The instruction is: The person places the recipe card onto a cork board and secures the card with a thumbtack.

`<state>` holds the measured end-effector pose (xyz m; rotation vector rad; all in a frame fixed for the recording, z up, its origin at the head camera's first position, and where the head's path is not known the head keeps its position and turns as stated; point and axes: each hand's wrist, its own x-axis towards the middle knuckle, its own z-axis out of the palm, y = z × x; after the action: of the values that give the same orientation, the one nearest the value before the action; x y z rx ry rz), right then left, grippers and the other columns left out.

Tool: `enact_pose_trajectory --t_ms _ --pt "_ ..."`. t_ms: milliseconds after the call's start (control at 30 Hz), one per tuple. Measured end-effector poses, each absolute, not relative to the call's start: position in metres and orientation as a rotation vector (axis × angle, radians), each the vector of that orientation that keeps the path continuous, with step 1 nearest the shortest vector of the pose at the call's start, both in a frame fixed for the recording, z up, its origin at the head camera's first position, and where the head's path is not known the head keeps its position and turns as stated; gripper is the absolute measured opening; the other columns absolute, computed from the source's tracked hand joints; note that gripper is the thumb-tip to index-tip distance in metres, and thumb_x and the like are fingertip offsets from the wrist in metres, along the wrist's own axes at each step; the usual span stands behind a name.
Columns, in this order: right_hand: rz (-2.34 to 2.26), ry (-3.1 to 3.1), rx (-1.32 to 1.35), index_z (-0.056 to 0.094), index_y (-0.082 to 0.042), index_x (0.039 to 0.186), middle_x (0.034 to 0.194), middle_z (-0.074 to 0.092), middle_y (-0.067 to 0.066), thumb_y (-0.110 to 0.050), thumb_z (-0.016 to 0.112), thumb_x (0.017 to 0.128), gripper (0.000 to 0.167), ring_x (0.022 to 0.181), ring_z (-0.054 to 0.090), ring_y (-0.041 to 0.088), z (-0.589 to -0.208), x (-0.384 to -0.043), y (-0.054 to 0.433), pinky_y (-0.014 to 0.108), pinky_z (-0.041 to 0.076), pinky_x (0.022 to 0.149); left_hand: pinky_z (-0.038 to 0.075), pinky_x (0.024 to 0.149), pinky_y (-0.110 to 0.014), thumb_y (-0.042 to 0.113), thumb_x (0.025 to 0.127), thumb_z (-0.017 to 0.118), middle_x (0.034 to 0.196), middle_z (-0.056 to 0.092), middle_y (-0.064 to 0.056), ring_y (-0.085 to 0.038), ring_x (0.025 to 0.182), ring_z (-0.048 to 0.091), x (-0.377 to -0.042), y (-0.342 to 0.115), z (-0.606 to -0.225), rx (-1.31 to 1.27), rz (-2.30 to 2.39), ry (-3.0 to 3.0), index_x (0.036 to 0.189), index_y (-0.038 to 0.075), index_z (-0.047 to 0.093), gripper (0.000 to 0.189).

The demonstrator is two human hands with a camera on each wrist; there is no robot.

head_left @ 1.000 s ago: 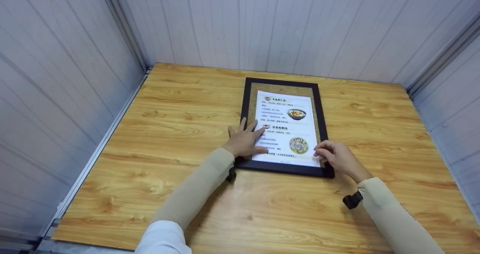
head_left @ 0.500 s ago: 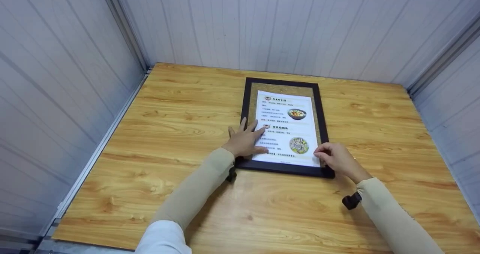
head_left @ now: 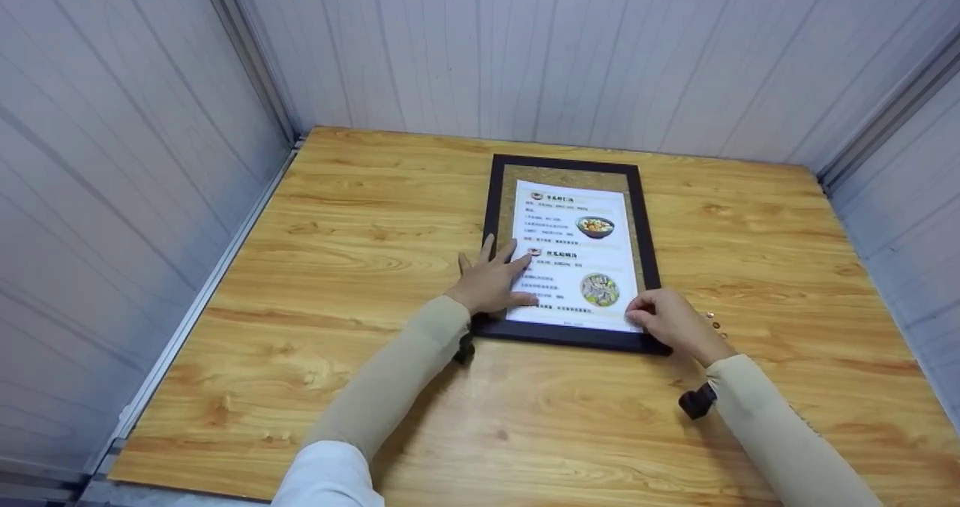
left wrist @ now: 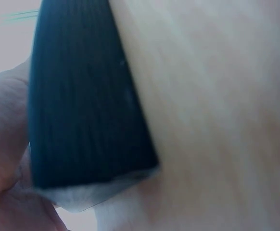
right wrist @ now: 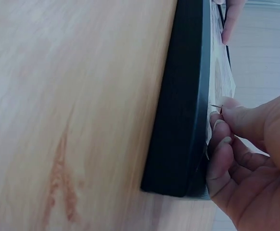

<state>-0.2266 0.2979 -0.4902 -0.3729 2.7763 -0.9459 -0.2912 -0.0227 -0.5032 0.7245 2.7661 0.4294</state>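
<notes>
A white printed sheet (head_left: pixel 559 222) with two bowl pictures lies on a black-framed cork board (head_left: pixel 645 226). My left hand (head_left: pixel 487 282) rests with spread fingers across the sheet's left edge and the board's frame. Down at the sheet's lower right corner, my right hand (head_left: pixel 671 323) pinches a thumbtack (right wrist: pixel 216 106) between thumb and forefinger. In the right wrist view its thin metal point sticks out close over the sheet, while the fingertips hide its head. The left wrist view is mostly filled by the dark frame's corner, with part of the left hand behind it.
Several small shiny tacks (head_left: pixel 716 325) lie on the wooden table (head_left: pixel 360 229) just right of my right hand. Pale panelled walls (head_left: pixel 450 49) stand along the back and both sides. The board lies right of the table's middle.
My right hand has shifted slightly towards me and turned at the sheet's lower corner. Small tacks on the table beside it have come into view. The left hand stays in place.
</notes>
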Motion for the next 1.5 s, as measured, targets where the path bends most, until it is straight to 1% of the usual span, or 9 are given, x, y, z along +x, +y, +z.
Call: enact_pose_trajectory --t_ms 267,667,867,1133,1267,1500 --pt "-0.939 2.757 -0.365 0.074 -0.004 0.087 0.084 0.068 0.002 -0.007 0.066 0.095 0.011 0.077 0.057 0.017 -0.4911 -0.2287 0.2956 0.037 0.048 0.072 0.005 0.099 -0.081 0.072 0.086 0.055 0.166 0.009 -0.005 -0.040 0.148 -0.011 -0.2879 -0.0258 -0.5074 0.683 0.440 2.761 0.158 0.031 0.028 0.087" --pt "-0.946 2.742 -0.313 0.075 -0.005 0.087 0.084 0.068 0.002 -0.008 0.066 0.095 0.011 0.077 0.057 0.017 -0.4935 -0.2222 0.3002 0.035 0.048 0.072 0.007 0.099 -0.081 0.072 0.086 0.054 0.166 0.009 -0.005 -0.040 0.148 -0.009 -0.2842 -0.0193 -0.5090 0.700 0.417 2.762 0.158 0.031 0.028 0.086" --pt "-0.943 2.736 -0.310 0.074 -0.004 0.088 0.084 0.068 0.003 -0.007 0.067 0.095 0.010 0.078 0.058 0.017 -0.4921 -0.2231 0.3010 0.036 0.049 0.073 0.008 0.099 -0.082 0.072 0.087 0.054 0.165 0.010 -0.007 -0.042 0.148 -0.007 -0.2834 -0.0196 -0.5091 0.714 0.424 2.760 0.158 0.031 0.027 0.087" --pt "-0.965 2.747 -0.365 0.075 -0.004 0.087 0.081 0.068 0.002 -0.007 0.067 0.094 0.011 0.074 0.057 0.016 -0.4917 -0.2272 0.2949 0.035 0.048 0.071 0.008 0.098 -0.082 0.071 0.087 0.056 0.165 0.010 -0.007 -0.041 0.148 -0.008 -0.2850 -0.0259 -0.5055 0.686 0.440 2.779 0.158 0.030 0.028 0.087" --pt "-0.940 2.745 -0.345 0.074 -0.003 0.087 0.079 0.067 0.001 -0.006 0.067 0.094 0.010 0.071 0.056 0.015 -0.4919 -0.2267 0.2957 0.034 0.048 0.068 0.006 0.098 -0.082 0.070 0.087 0.056 0.166 0.008 -0.007 -0.040 0.148 -0.011 -0.2861 -0.0256 -0.5054 0.701 0.463 2.749 0.158 0.030 0.027 0.086" --pt "-0.955 2.737 -0.284 0.075 -0.003 0.088 0.080 0.067 0.002 -0.008 0.067 0.095 0.011 0.070 0.057 0.016 -0.4903 -0.2279 0.3001 0.033 0.048 0.065 0.006 0.099 -0.082 0.072 0.086 0.055 0.166 0.008 -0.006 -0.040 0.148 -0.010 -0.2906 -0.0215 -0.5045 0.725 0.452 2.755 0.158 0.030 0.026 0.088"
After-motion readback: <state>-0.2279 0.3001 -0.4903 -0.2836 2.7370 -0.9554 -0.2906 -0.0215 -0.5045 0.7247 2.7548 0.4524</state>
